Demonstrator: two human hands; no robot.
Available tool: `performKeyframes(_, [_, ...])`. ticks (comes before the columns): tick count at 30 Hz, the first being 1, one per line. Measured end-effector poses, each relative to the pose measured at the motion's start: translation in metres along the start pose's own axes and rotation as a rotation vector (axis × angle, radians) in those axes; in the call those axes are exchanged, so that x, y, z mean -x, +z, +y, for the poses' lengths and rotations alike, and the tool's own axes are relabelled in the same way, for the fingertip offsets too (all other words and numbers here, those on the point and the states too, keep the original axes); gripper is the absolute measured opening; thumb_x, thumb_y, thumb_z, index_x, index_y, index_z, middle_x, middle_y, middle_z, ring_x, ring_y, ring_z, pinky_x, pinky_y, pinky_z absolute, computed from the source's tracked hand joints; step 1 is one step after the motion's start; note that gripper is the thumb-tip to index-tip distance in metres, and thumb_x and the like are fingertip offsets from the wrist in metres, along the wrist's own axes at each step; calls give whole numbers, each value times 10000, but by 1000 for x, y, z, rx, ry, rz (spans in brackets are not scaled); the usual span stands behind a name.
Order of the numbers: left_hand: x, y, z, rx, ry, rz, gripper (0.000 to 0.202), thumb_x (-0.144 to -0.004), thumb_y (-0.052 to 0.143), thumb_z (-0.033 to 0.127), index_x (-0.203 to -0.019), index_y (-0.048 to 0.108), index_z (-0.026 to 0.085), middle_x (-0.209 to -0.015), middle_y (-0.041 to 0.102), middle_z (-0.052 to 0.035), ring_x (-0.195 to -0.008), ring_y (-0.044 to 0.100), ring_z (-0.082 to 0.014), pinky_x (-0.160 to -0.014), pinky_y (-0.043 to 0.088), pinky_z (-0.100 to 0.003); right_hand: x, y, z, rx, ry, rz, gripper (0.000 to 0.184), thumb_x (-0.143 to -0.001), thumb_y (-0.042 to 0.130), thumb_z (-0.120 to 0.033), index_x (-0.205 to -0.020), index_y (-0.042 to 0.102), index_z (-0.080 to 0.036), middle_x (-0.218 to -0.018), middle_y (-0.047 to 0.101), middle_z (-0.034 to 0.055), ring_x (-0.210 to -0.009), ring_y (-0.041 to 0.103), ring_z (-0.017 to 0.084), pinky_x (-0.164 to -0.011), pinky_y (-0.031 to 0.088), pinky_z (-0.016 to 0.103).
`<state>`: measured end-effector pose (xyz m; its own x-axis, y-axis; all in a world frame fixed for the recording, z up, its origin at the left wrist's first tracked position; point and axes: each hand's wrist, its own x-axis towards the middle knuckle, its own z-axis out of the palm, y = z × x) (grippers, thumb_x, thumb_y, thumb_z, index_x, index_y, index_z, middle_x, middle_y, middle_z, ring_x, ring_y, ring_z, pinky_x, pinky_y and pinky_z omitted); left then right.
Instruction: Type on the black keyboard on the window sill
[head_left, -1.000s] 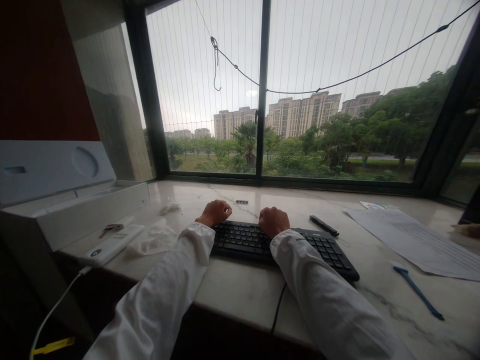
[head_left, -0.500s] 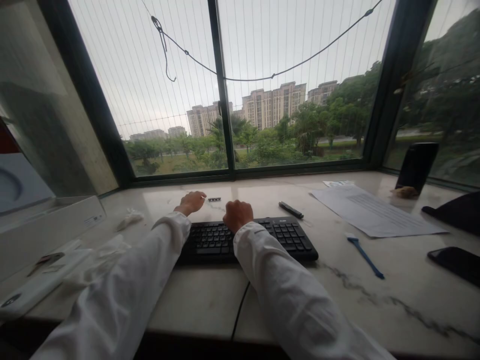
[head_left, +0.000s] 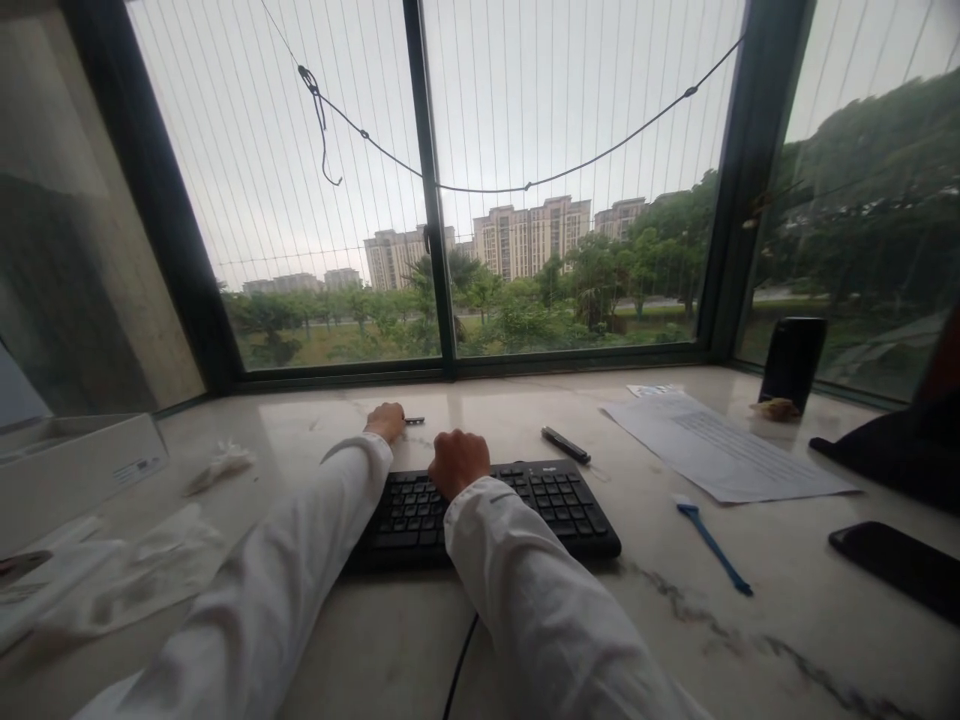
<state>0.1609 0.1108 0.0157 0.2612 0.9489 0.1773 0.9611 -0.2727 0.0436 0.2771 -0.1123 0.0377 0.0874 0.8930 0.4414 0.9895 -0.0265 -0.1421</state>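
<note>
Left hand (head_left: 386, 421): at small dark piece (head_left: 414, 421); whether fingers are closed cannot be told.
Right hand (head_left: 459, 462): fingers curled together, rested on keyboard (head_left: 555, 500).
Care: a light pinch is advised.

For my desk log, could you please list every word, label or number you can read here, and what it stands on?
Nothing here reads clearly.
White box: sticker label, too small to read.
Black keyboard: key legends and a small mark, blurred.
Printed sheet: lines of print, too blurred.
</note>
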Motion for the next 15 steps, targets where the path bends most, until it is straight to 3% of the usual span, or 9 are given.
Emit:
performKeyframes(5, [6,-14,-6,21,-27,76,228,-750,586,271,-901,695,140,-1004,649,-178,-943,601,-289,-765,464,-342,0,1,0,0,5,-9,248,-713,490,-174,-853,691,-136,-841,675,162,-805,647,225,-668,461,304])
performKeyframes(10, [26,-47,-12,97,44,135,255,-782,567,392,-967,682,261,-991,679,-46,-924,607,-192,-782,446,-259,-1,-2,1,6,8,-38,250,-716,484,-169,-853,691,-136,-845,677,160,-803,649,226,-660,460,299])
performKeyframes(13, [56,-63,-9,264,197,166,275,-741,608,448,-906,696,246,-883,695,-17,-767,623,-149,-699,450,-225,-1,-4,2,20,16,-57,262,-724,475,-174,-869,691,-146,-843,678,150,-806,648,233,-654,461,303])
performKeyframes(15, [79,-68,-4,392,286,67,305,-736,611,461,-910,697,227,-890,695,-16,-580,596,-107,-601,451,-220,-2,-4,5,37,34,-67,271,-721,477,-178,-884,692,-149,-858,678,149,-807,648,236,-653,460,304])
